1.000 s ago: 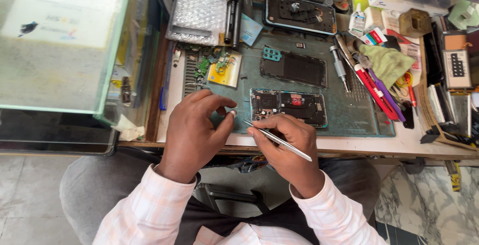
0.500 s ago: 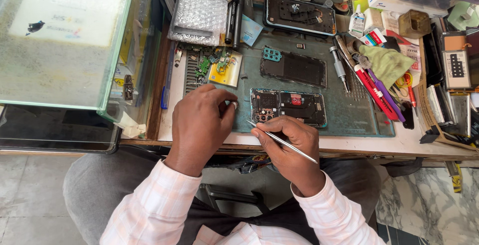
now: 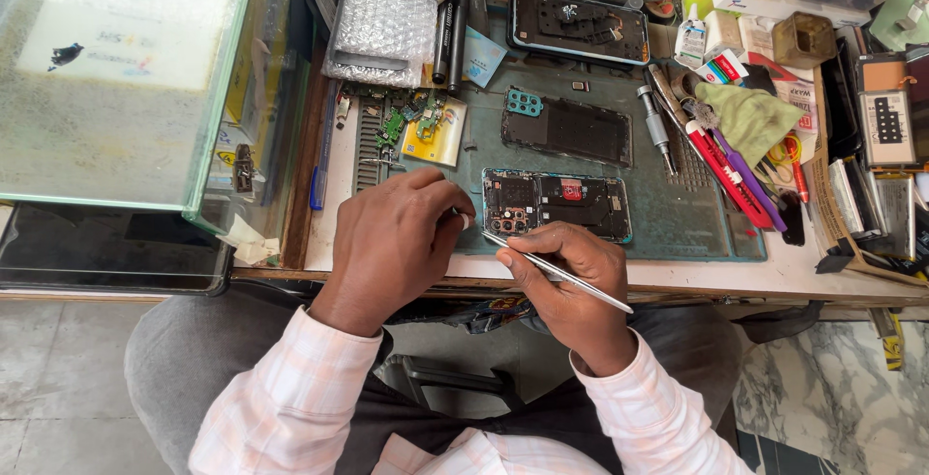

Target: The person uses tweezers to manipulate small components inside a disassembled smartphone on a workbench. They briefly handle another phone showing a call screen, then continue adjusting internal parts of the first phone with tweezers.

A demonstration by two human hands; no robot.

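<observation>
Slim metal tweezers [image 3: 561, 270] are pinched in the right hand [image 3: 571, 286], tips at the opened phone [image 3: 556, 203] lying near the table's [image 3: 677, 277] front edge on a dark green mat [image 3: 668, 214]. The left hand [image 3: 392, 238] curls closed over that phone's left end, though what it grips is hidden. Behind lie a black back cover [image 3: 571, 130], crinkled bubble wrap [image 3: 380, 30], and a yellow card [image 3: 435, 133].
</observation>
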